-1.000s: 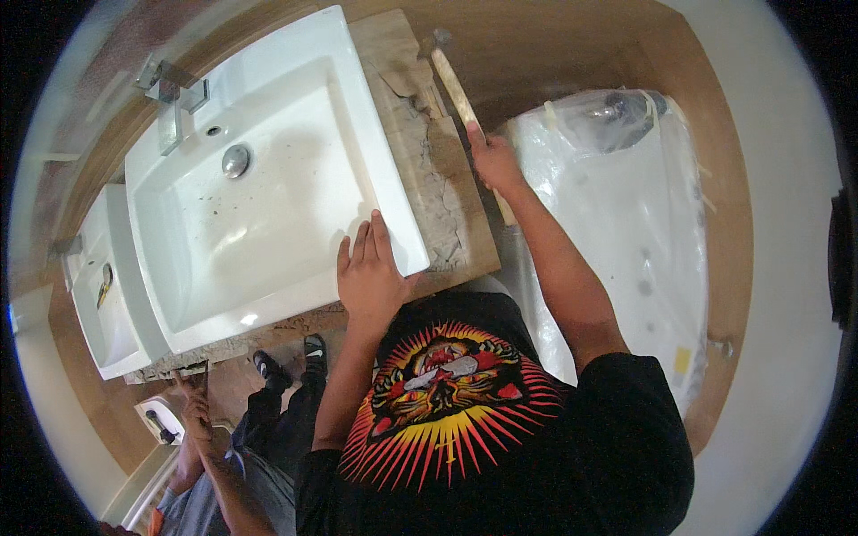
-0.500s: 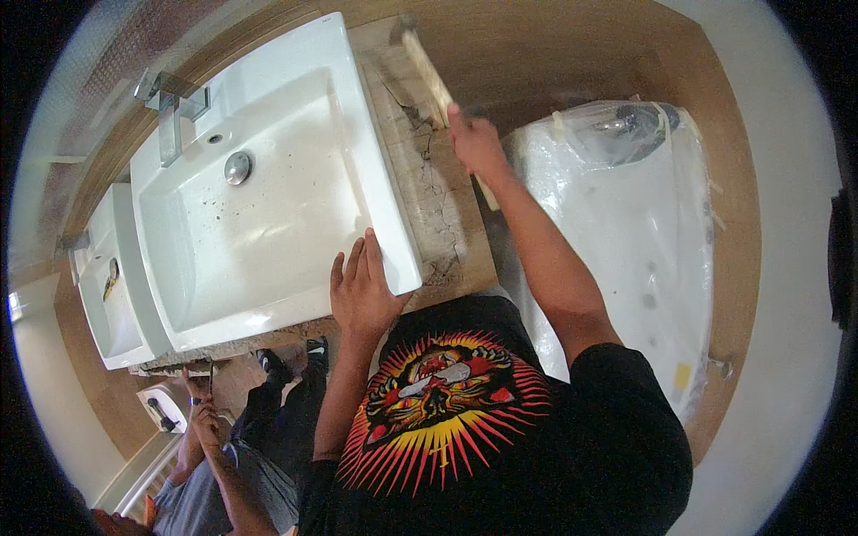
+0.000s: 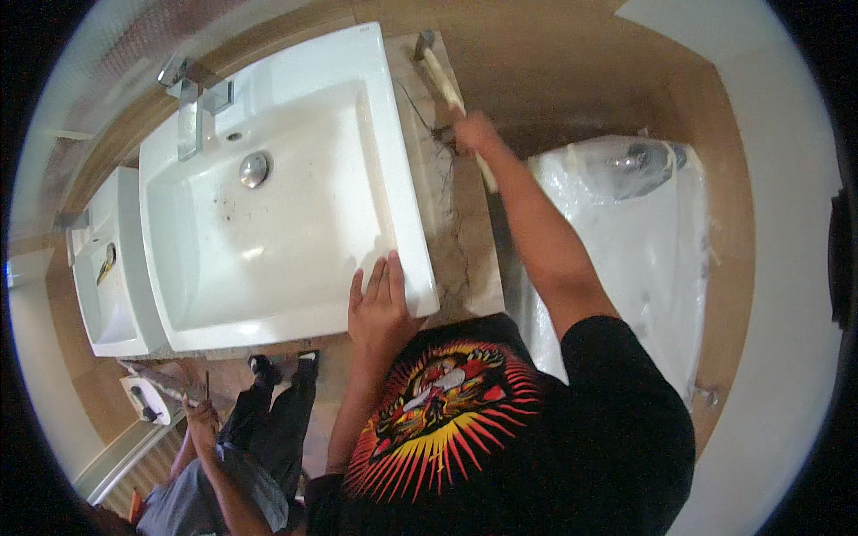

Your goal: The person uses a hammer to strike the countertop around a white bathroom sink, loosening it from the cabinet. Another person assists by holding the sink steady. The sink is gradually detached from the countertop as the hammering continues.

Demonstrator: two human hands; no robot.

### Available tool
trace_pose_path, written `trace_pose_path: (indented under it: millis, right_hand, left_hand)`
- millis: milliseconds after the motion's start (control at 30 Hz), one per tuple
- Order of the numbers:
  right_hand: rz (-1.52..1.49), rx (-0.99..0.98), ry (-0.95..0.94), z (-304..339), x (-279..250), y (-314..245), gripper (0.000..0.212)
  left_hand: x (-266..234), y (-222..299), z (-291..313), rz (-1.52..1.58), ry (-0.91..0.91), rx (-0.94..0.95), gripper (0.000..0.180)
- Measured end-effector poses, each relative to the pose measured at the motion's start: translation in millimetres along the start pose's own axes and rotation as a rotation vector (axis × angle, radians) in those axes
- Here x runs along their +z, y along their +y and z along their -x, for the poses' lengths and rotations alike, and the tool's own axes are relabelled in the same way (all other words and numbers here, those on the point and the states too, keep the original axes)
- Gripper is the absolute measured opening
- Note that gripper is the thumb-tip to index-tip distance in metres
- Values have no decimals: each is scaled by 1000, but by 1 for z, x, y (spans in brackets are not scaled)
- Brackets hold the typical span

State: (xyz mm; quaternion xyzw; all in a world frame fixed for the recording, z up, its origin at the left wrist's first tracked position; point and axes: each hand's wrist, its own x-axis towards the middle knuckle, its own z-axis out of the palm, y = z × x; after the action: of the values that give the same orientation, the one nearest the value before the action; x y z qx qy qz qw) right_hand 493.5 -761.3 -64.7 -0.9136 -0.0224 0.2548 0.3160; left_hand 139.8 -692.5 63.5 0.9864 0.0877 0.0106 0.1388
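A white rectangular washbasin (image 3: 295, 201) with a chrome tap (image 3: 188, 121) and a round metal drain plug (image 3: 254, 170) sits on a cracked stone countertop (image 3: 465, 259). On its near right corner rests my left hand (image 3: 382, 304), fingers stretched flat over the rim. My right hand (image 3: 476, 134) is closed round the wooden handle of a hammer (image 3: 442, 80). The hammer's dark head is over the far end of the countertop, right of the basin. Cracks run along this strip beside the basin. Dark crumbs lie in the bowl around the drain.
To the right stands a white bathtub (image 3: 626, 241) covered in clear plastic film. A second, smaller basin (image 3: 112, 295) is at the left, with an object in it. At the lower left, another person (image 3: 214, 473) holds a thin tool. Brown tiled walls surround the fixtures.
The hammer, blurred before, has come slightly closer to the basin's side. My left hand stays on the basin corner. The whole view has shifted a little. The other person's hands have moved.
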Motion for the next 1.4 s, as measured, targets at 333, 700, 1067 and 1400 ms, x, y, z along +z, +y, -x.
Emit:
trace_pose_path:
  millis: [333, 700, 1067, 1400]
  right_hand:
    - [-195, -43, 84, 40, 16, -15, 73]
    - [-486, -774, 499, 83, -112, -146, 57]
    - [-56, -37, 52, 40, -7, -12, 76]
    - [-568, -695, 430, 92, -135, -150, 55]
  left_hand:
    - [7, -4, 4, 8, 75, -9, 101]
    - [9, -6, 6, -32, 27, -26, 98]
    - [2, -4, 2, 18, 17, -17, 96]
    - [3, -5, 6, 0, 78, -8, 95]
